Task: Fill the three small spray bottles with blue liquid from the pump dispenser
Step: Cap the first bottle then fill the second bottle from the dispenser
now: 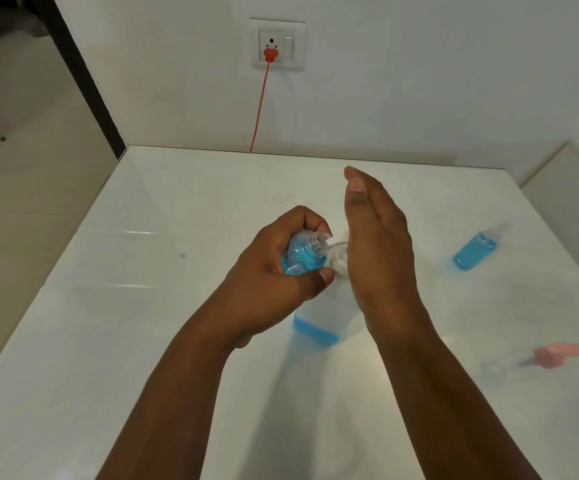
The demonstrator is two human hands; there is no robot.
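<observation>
Small spray bottle (303, 252): uncapped, partly filled with blue liquid, tilted with its open neck toward the right, at frame centre. Held in the left hand (274, 271), fingers curled over its far side and thumb clamped on its near side.

Pump dispenser (319, 317): clear bottle, a low band of blue liquid at its base, standing on the tabletop (108, 341) just below and right of the held bottle. Its white spout (336, 243) reaches left to the mouth of the small bottle.

Right hand (378, 244): flat, fingers straight and together, pointing toward the upper frame, edge-on, palm side over the white pump head; grasps nothing.

Both forearms enter from the bottom edge and converge at centre.

Second spray bottle (478, 249): filled blue, with clear cap, lying tilted at the right of the frame, well apart from the hands.

Pink sprayer top (558, 355): lying at lower right; beside it a clear item, blurred.

Wall socket (276, 45): upper centre, red plug (270, 54) inserted, red cord (260, 105) running down behind the tabletop.
</observation>
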